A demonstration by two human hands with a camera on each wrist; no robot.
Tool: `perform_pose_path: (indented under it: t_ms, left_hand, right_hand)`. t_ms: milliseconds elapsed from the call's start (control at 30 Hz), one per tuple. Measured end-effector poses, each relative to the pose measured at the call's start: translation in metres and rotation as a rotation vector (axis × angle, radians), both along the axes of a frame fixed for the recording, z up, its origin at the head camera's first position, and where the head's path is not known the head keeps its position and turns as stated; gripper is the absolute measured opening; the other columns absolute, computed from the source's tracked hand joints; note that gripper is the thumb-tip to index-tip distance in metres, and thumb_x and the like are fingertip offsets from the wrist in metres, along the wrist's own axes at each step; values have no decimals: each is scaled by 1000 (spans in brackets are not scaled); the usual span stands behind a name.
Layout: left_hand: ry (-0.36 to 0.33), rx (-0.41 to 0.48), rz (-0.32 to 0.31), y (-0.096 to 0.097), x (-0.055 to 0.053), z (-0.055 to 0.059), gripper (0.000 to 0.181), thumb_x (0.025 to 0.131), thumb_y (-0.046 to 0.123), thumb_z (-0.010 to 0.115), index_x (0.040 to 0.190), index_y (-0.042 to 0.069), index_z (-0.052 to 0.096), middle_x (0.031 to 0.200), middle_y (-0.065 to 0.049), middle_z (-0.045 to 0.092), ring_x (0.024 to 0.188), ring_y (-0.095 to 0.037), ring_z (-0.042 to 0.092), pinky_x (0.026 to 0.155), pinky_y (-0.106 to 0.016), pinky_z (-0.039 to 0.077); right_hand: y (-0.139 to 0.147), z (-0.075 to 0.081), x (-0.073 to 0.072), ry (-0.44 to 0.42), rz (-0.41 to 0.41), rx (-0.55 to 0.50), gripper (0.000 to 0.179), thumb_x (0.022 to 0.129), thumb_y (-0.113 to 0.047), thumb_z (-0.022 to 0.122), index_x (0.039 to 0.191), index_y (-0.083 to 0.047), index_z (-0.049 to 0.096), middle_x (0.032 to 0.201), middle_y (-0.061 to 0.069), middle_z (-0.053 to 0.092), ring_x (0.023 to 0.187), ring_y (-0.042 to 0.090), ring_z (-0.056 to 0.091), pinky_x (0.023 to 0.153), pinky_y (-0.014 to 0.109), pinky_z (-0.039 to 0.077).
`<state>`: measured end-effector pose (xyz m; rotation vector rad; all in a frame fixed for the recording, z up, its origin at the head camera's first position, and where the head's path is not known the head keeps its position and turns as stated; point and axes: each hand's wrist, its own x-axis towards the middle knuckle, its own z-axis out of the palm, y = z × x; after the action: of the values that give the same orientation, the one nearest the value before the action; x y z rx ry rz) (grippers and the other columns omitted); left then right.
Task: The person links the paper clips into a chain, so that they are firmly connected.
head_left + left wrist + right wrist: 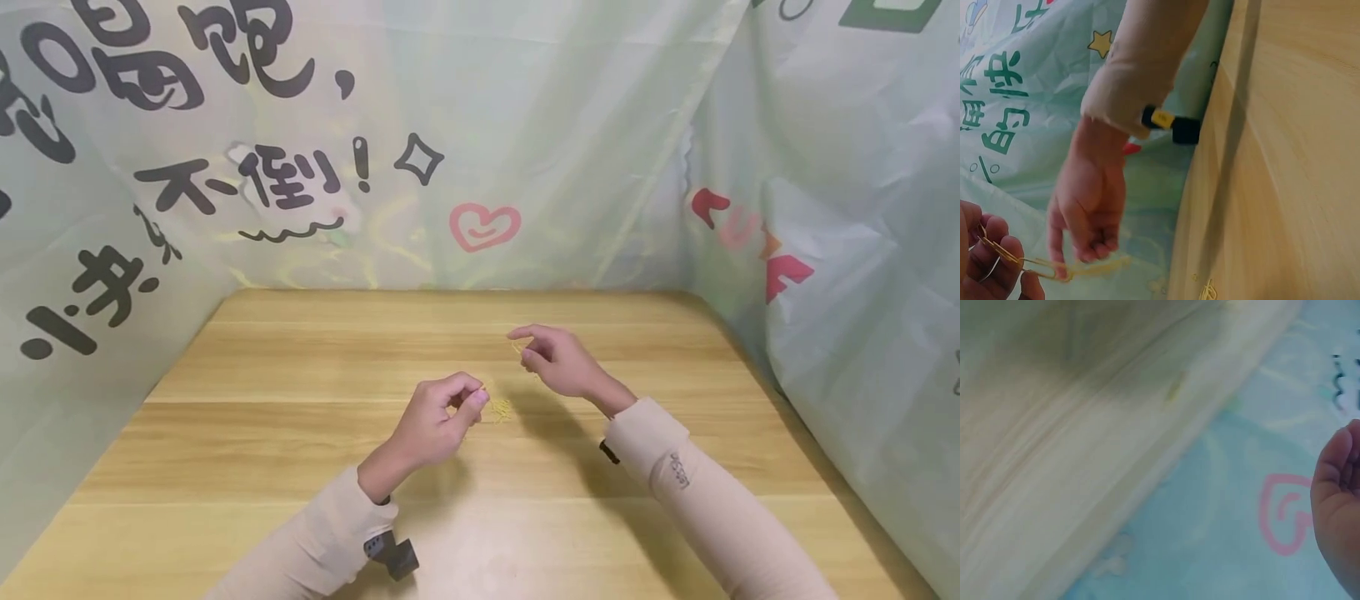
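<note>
My left hand (438, 421) pinches a yellow paper clip between thumb and fingertips. In the left wrist view, linked yellow paper clips (1041, 265) run from the fingers of that hand toward my right hand (1091, 212), and the far end is blurred. My right hand (562, 362) is raised farther back and to the right; its index finger points out and touches the linked clips, with the thumb apart below it. A small pile of yellow paper clips (500, 409) lies on the table just beyond my left fingertips. Only part of my right hand (1338, 500) shows in its wrist view.
The wooden table (300, 358) reaches back to a pale green printed cloth (570, 167), which hangs behind it and along both sides. Dark small devices (393, 557) sit at the wrists. Shadows of the arms fall across the table.
</note>
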<state>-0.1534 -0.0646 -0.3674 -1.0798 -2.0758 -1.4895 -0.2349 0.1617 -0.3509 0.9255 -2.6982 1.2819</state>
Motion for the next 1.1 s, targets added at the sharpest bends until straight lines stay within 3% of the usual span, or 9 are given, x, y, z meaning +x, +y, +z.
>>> perform_pose_path:
  t_ms: [100, 300, 533, 833, 1100]
  left_hand:
    - [-3, 3, 11, 0, 0, 2, 12, 93, -4, 55, 87, 2, 62, 67, -1, 59, 58, -8, 55, 55, -26, 51]
    - [2, 15, -6, 3, 2, 3, 11, 92, -4, 56, 86, 2, 62, 66, 0, 58, 57, -8, 54, 54, -25, 51]
    - [53, 13, -18, 2, 2, 4, 11, 92, -5, 56, 86, 2, 62, 65, 0, 58, 57, -7, 54, 52, -23, 49]
    - [79, 12, -33, 3, 3, 6, 11, 91, -5, 55, 86, 2, 62, 65, 0, 58, 56, -7, 54, 52, -21, 48]
    - [69, 1, -23, 2, 4, 7, 10, 91, -5, 55, 86, 1, 62, 65, 0, 58, 57, -8, 55, 53, -24, 49]
  right_hand:
    - [0, 8, 15, 6, 24, -73, 28, 95, 3, 54, 123, 2, 59, 77, 7, 63, 69, 17, 61, 65, 33, 52]
    - [1, 20, 43, -17, 65, -188, 29, 91, 5, 62, 119, 5, 56, 82, 10, 64, 67, 16, 58, 58, 26, 47]
    - [-5, 29, 65, -10, 109, -253, 31, 89, 8, 64, 118, 4, 55, 81, 6, 61, 68, 17, 59, 58, 26, 49]
    - [-10, 31, 75, 73, 154, -329, 24, 84, 14, 65, 105, 5, 55, 81, 8, 59, 68, 16, 59, 59, 26, 51]
    - [-12, 31, 76, 43, 100, -358, 22, 84, 12, 67, 81, -1, 50, 83, 9, 65, 71, 17, 64, 59, 25, 51]
